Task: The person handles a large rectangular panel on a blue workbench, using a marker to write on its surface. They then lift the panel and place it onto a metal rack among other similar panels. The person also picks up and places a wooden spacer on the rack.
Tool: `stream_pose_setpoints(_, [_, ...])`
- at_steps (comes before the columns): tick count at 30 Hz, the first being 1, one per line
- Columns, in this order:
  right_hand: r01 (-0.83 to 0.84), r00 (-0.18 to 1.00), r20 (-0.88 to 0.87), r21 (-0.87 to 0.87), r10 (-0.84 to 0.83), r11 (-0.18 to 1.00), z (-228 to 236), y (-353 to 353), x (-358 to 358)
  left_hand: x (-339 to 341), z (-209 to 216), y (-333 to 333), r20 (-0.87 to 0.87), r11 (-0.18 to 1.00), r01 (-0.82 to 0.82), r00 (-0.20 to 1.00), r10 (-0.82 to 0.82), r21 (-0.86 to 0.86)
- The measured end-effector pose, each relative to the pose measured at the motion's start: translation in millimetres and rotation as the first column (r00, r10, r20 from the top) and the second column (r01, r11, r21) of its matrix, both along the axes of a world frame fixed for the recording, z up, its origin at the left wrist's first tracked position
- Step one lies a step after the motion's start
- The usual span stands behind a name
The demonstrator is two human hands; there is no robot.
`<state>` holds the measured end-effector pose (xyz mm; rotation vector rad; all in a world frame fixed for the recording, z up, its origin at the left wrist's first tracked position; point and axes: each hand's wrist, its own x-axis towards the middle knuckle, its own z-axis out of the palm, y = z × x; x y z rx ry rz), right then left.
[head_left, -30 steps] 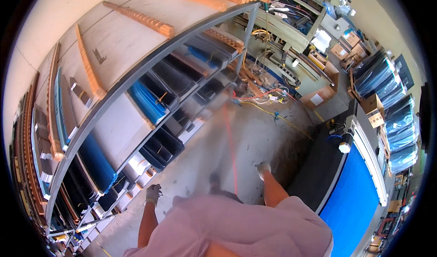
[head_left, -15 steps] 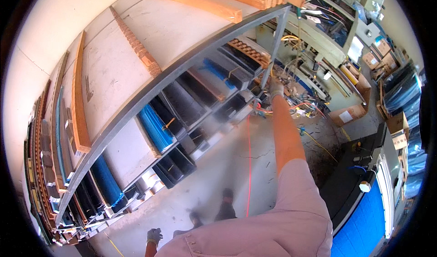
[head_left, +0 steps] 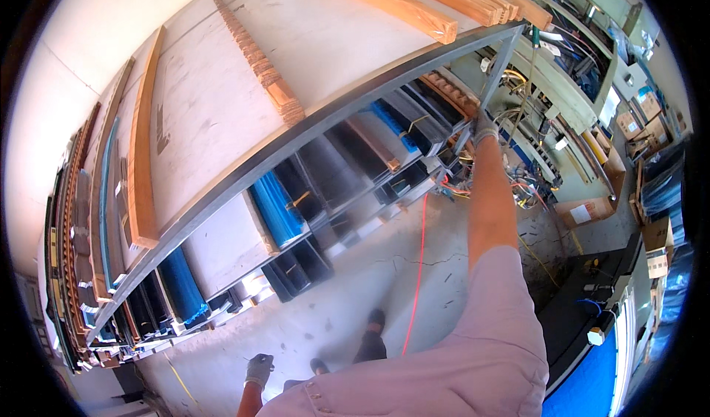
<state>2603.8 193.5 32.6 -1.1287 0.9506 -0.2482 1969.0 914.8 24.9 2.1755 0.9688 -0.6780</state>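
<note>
My right hand (head_left: 484, 129), in a grey glove, is stretched far forward and closed around the grey upright post (head_left: 497, 73) at the far end of a long metal shelf rack (head_left: 310, 125). An orange cord (head_left: 418, 269) runs from that end down across the concrete floor toward my feet (head_left: 373, 324). My left hand (head_left: 259, 369), also gloved, hangs low by my side with fingers loosely curled and nothing in it. My pale shirt fills the bottom of the view.
The rack holds blue and black bins (head_left: 277, 210) on lower levels and wooden boards (head_left: 414, 7) on top. Tangled wires (head_left: 518, 188), cardboard boxes (head_left: 588, 211) and a green workbench (head_left: 569, 84) crowd the far end. A blue panel (head_left: 592, 376) stands at right.
My right arm has swung up from beside me and reached forward to the rack's end post. The view has tilted upward along the shelves; my left hand stays low.
</note>
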Motion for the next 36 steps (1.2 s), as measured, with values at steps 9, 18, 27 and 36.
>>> stream_pose_setpoints(9, [-0.146, 0.799, 0.597, 0.299, -0.066, 0.943, 101, 4, 7, 191, 64, -145, 0.214, 0.788, 0.614, 0.763, -0.609, 0.052])
stream_pose_setpoints(18, [-0.197, 0.823, 0.567, 0.250, 0.021, 0.948, 189, 93, -120, 395, 144, -351, 0.644, 0.467, 0.880, 0.406, -0.649, -0.085])
stream_pose_setpoints(27, [-0.056, 0.825, 0.492, -0.422, 0.280, 0.905, 178, 169, -297, 456, 165, -460, 0.198, -0.109, 0.241, 0.930, 0.309, -0.964])
stream_pose_setpoints(36, [-0.368, 0.884, 0.156, -0.346, 0.440, 0.863, 98, 248, -498, 279, 86, -375, 0.235, 0.091, 0.219, 0.941, 0.243, -0.972])
